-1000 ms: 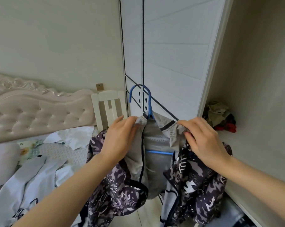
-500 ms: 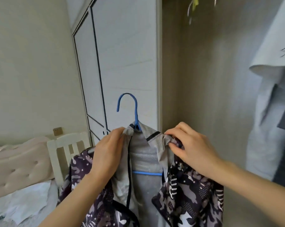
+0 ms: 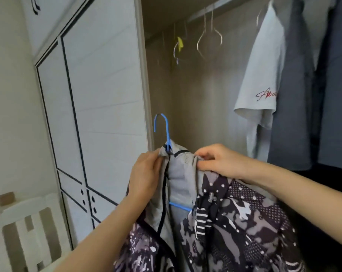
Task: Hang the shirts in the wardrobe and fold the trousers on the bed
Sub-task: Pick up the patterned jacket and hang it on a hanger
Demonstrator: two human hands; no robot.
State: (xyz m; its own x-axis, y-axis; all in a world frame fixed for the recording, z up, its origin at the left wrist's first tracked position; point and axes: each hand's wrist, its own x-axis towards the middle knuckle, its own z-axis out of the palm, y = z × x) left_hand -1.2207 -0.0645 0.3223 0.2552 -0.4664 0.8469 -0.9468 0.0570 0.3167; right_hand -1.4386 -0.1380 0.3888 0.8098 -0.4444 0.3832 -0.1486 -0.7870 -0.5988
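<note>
Blue hanger point(image 3: 167, 132) bears a soft, slippery jacket point(image 3: 240, 222); left hand point(image 3: 146, 173) and right hand point(image 3: 221, 161) pinch its collar point(image 3: 182, 155), nine and three o'clock.

patterned shirt point(image 3: 244, 222) on blue hanger point(image 3: 167, 132)

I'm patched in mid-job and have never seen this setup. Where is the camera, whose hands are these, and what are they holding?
There is no machine here. A person wears one wide-angle camera on the head, so this single view looks forward and down at their own bare hands. The left hand and right hand each grip the collar of a dark patterned jacket. The jacket sits on a blue hanger, whose hook stands free, not yet on anything. Ahead is the open wardrobe: a rail carries empty wire hangers, and a pale T-shirt hangs further right. A closed white door is on the left.
</note>
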